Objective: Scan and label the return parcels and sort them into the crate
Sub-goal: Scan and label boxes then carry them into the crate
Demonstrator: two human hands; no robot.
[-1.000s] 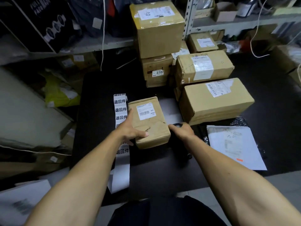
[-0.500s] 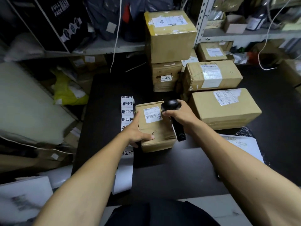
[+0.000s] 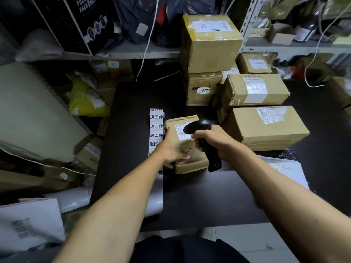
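Black table (image 3: 190, 196): small brown paper-wrapped parcel (image 3: 187, 149), likely light, crushable; your left hand (image 3: 171, 150) grips its edge, right hand (image 3: 210, 138) clamps black handheld scanner (image 3: 207, 145).

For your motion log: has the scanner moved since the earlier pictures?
Yes. The scanner has risen off the table beside the small parcel; the right hand now holds it over the parcel's label.
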